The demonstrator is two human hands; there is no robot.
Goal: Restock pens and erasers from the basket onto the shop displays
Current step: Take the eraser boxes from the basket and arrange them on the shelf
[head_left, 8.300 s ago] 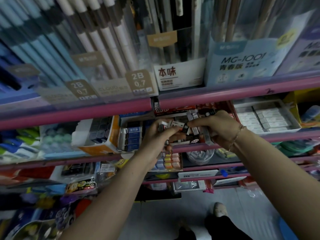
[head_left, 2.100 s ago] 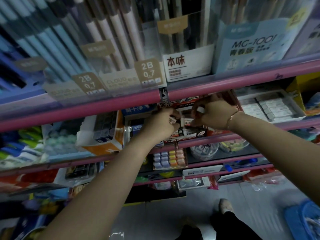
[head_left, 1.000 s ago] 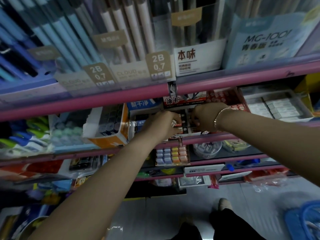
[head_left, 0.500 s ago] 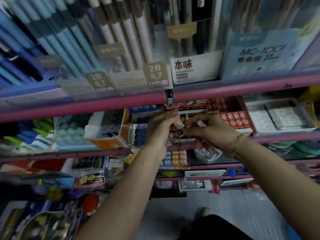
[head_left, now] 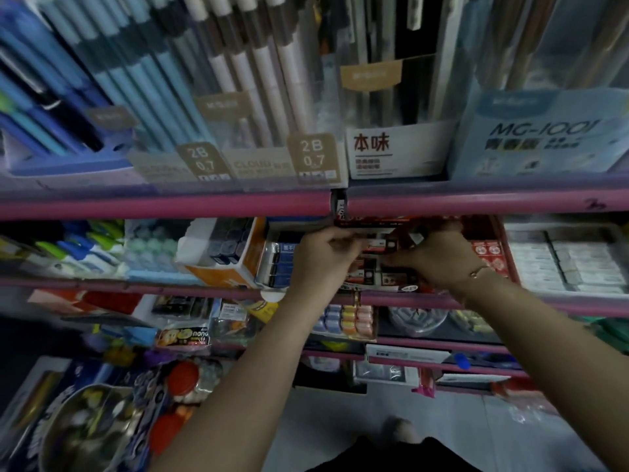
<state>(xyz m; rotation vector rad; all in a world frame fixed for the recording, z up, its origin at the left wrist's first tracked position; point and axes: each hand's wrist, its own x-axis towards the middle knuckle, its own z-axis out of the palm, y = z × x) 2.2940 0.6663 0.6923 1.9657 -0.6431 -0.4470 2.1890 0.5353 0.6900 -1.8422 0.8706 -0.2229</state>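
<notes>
Fingertips of both hands (head_left: 374, 257) hidden among blurred erasers (head_left: 391, 267).

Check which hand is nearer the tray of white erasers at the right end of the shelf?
Right. The right hand works in the red eraser box next to the white eraser tray; the left hand is farther off, beyond the right hand.

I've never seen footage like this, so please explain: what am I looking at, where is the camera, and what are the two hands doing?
No machine here: a person wears a wide-angle camera on the head, looking down at their own arms. They face shop shelves with pink rails. Pens and pencils stand on the upper shelf. Below, the left hand and right hand reach into a red box of small erasers, fingers curled among them. The picture is too blurred to say which eraser each hand holds. A tray of white erasers sits further right.
</notes>
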